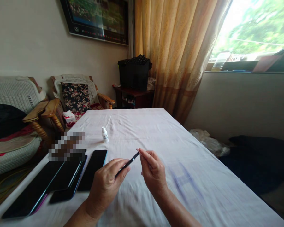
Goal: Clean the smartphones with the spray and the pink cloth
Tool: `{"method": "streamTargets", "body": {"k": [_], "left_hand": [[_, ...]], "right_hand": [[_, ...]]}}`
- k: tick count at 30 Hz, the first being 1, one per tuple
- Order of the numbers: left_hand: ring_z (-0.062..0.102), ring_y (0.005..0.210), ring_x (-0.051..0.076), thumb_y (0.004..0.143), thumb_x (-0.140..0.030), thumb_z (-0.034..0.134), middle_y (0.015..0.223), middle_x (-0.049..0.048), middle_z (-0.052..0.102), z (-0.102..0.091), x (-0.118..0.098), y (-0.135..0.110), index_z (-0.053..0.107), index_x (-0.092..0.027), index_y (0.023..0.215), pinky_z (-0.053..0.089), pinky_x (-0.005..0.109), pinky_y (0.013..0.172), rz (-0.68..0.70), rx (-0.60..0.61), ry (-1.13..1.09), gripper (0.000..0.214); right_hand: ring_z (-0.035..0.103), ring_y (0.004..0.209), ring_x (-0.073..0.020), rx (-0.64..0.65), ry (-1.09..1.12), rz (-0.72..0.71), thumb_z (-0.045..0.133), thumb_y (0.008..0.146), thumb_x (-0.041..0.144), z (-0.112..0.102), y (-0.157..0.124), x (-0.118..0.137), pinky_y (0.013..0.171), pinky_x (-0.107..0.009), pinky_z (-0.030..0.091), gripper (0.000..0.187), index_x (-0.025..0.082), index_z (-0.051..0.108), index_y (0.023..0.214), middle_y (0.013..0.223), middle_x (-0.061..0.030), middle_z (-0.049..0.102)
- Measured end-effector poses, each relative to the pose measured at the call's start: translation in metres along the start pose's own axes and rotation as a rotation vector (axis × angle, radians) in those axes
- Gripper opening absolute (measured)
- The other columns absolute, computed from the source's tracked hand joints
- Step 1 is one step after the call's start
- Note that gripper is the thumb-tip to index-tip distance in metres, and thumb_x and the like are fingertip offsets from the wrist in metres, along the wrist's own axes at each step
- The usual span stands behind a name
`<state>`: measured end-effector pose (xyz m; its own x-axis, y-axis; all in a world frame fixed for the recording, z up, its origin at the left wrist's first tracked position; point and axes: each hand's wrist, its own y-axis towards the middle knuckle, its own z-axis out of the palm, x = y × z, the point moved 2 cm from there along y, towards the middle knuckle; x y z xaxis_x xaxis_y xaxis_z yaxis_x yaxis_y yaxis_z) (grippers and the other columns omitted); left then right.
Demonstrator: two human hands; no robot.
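My left hand [108, 180] is closed around a thin dark phone [131, 160], seen nearly edge-on and tilted up to the right above the table. At its raised far end, the fingertips of my right hand [153, 170] are pressed together, touching or very close to the corner. Whether anything small is pinched there is hidden. To the left of my left hand, a black-screened phone [96, 167] lies flat on the white cloth. A small white spray bottle [105, 135] stands upright beyond it.
Several dark-screened devices [33, 187] lie overlapping along the table's left side, with a blurred patch over their far end. The white tablecloth [137, 126] has a blue mark [186, 181] on the right. Wicker armchairs [72, 91] stand past the left edge.
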<state>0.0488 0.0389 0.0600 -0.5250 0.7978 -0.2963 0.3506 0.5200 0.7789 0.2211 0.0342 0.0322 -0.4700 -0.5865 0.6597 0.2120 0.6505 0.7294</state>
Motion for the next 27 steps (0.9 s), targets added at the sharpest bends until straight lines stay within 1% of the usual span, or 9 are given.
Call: {"method": "streamTargets", "body": {"k": [6, 10, 15, 22, 27], "left_hand": [[0.071, 0.085, 0.015, 0.095, -0.023, 0.057, 0.094, 0.0031, 0.073, 0.000, 0.002, -0.001, 0.063, -0.021, 0.108, 0.057, 0.022, 0.079, 0.009, -0.011, -0.013, 0.015], [0.072, 0.082, 0.015, 0.095, -0.024, 0.056, 0.093, 0.0032, 0.074, -0.001, 0.002, 0.000, 0.064, -0.020, 0.106, 0.057, 0.022, 0.077, 0.004, -0.024, -0.010, 0.014], [0.072, 0.081, 0.015, 0.095, -0.025, 0.056, 0.091, 0.0031, 0.074, 0.000, 0.002, 0.001, 0.065, -0.020, 0.104, 0.058, 0.022, 0.077, -0.012, -0.024, -0.005, 0.014], [0.073, 0.081, 0.016, 0.095, -0.027, 0.055, 0.090, 0.0036, 0.074, 0.001, 0.002, 0.001, 0.066, -0.021, 0.103, 0.058, 0.023, 0.076, -0.013, -0.021, 0.014, 0.015], [0.072, 0.081, 0.015, 0.095, -0.026, 0.055, 0.090, 0.0036, 0.074, 0.000, 0.000, 0.004, 0.065, -0.020, 0.102, 0.058, 0.022, 0.076, -0.017, -0.015, 0.009, 0.014]], "right_hand": [[0.063, 0.067, -0.0118, -0.023, 0.018, 0.061, 0.050, 0.096, 0.021, 0.006, -0.007, -0.011, 0.055, -0.021, 0.050, 0.028, 0.026, 0.067, 0.118, 0.085, -0.0022, 0.062], [0.063, 0.068, -0.0122, -0.018, 0.006, 0.050, 0.050, 0.095, 0.020, 0.003, -0.005, -0.005, 0.056, -0.022, 0.051, 0.028, 0.026, 0.067, 0.117, 0.086, -0.0028, 0.062], [0.064, 0.071, -0.0133, 0.023, -0.038, -0.039, 0.048, 0.094, 0.014, -0.002, -0.001, 0.012, 0.060, -0.024, 0.053, 0.033, 0.026, 0.066, 0.119, 0.085, -0.0034, 0.062], [0.063, 0.075, -0.0144, 0.015, -0.077, -0.135, 0.048, 0.093, 0.009, -0.003, -0.001, 0.027, 0.067, -0.026, 0.054, 0.038, 0.027, 0.065, 0.122, 0.087, -0.0051, 0.063], [0.062, 0.077, -0.0149, 0.054, -0.112, -0.209, 0.049, 0.091, 0.006, -0.003, -0.001, 0.036, 0.066, -0.026, 0.053, 0.043, 0.025, 0.061, 0.127, 0.089, -0.0063, 0.062]]}}
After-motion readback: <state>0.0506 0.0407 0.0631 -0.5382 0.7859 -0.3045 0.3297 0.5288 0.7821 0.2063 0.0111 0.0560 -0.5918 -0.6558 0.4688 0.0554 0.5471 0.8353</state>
